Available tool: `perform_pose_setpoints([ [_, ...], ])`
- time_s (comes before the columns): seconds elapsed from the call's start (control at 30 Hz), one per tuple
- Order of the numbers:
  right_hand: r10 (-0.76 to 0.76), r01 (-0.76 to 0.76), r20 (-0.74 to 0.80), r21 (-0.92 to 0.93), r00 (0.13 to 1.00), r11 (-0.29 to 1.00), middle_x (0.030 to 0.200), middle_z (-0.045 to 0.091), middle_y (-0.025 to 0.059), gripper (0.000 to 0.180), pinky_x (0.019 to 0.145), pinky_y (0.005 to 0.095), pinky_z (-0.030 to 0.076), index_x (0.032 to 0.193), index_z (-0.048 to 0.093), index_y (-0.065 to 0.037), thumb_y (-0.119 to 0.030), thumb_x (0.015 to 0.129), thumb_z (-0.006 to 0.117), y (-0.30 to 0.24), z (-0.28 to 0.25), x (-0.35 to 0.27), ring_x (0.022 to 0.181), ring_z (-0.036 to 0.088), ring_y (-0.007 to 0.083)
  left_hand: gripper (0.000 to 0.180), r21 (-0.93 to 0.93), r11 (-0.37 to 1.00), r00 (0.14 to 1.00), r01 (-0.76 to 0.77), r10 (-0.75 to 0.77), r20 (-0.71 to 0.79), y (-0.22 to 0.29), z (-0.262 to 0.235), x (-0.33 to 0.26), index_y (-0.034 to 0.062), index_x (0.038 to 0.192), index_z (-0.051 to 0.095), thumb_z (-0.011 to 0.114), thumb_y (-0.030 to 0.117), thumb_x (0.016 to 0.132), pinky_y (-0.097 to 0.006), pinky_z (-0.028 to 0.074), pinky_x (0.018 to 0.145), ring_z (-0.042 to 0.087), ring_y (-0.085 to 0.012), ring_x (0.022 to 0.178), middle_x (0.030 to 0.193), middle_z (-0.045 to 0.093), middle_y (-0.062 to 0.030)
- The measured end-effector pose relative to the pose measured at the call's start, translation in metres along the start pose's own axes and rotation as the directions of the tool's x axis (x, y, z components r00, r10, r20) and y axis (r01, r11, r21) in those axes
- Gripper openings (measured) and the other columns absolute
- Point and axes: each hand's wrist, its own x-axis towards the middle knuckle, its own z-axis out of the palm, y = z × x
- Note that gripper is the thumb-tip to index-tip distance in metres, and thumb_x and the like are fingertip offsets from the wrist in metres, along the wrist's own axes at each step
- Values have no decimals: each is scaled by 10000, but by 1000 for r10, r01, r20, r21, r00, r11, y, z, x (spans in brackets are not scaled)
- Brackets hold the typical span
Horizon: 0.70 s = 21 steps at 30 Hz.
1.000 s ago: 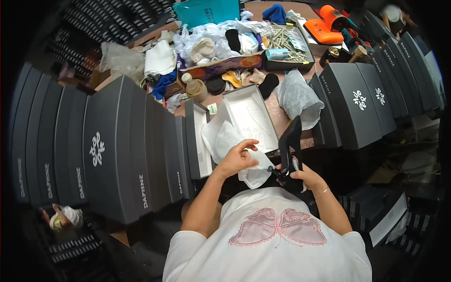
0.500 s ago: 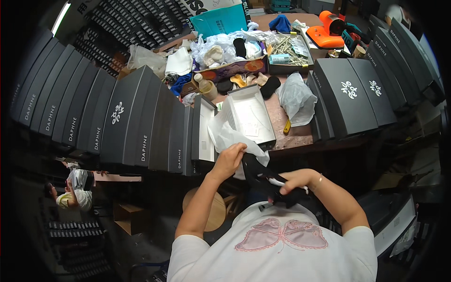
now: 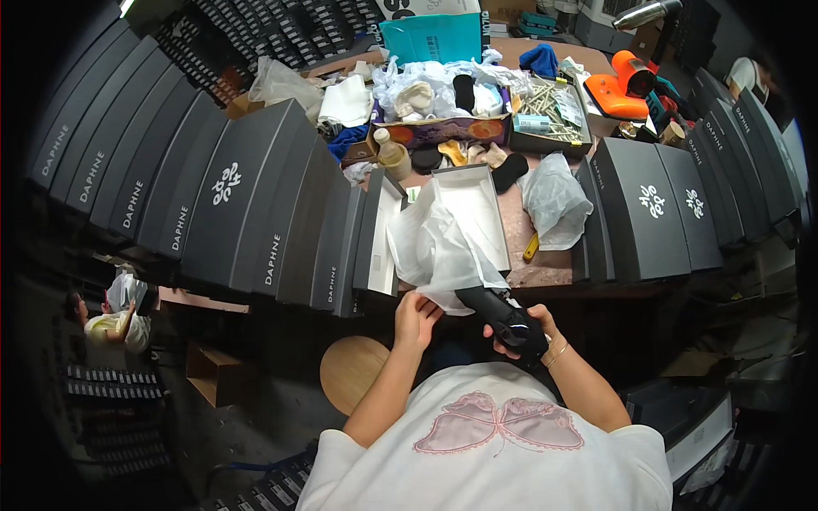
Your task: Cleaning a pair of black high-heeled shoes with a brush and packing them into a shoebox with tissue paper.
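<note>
My right hand [image 3: 545, 324] grips a black shoe [image 3: 516, 330] in front of my chest, at the table's near edge. One end of the shoe reaches up toward white tissue paper [image 3: 443, 247], which spills out of an open shoebox [image 3: 504, 230]. Closed fingers of my left hand [image 3: 415, 320] pinch the lower edge of that paper, left of the shoe. The box has a white inside and a dark rim. Beside it on the left lies a second open white-lined box part [image 3: 381, 243].
Dark shoeboxes stand in rows at left [image 3: 247, 196] and right [image 3: 635, 209]. Behind are a carton of crumpled paper [image 3: 443, 132], a bottle [image 3: 392, 153], a plastic bag [image 3: 555, 204], a yellow-handled cutter [image 3: 532, 247] and an orange device [image 3: 626, 89]. A round stool [image 3: 354, 375] stands below; another person [image 3: 119, 324] is at far left.
The tissue paper is spread more widely over the open box. My left hand has moved down from the black item to the paper's edge. My right hand now holds the shoe more upright.
</note>
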Motion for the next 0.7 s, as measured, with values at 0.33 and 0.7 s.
perform_pose_setpoints([
  [0.33,-129,133,117,-31,985,991,1175,551,295,830,516,345,546,1283,436,90,-435,706,719,-20,18,37,833,645,340,165,532,410,670,-741,397,627,66,107,32,20,1044,630,633,78,889,-233,444,603,535,-79,683,737,550,-12],
  [0.7,-581,416,-194,-528,790,741,1141,615,145,694,839,341,539,1303,461,44,-316,769,720,-38,108,94,967,645,225,156,247,-5,223,-969,412,883,148,162,45,27,953,689,690,-24,806,-261,451,530,572,-150,587,755,614,-78],
])
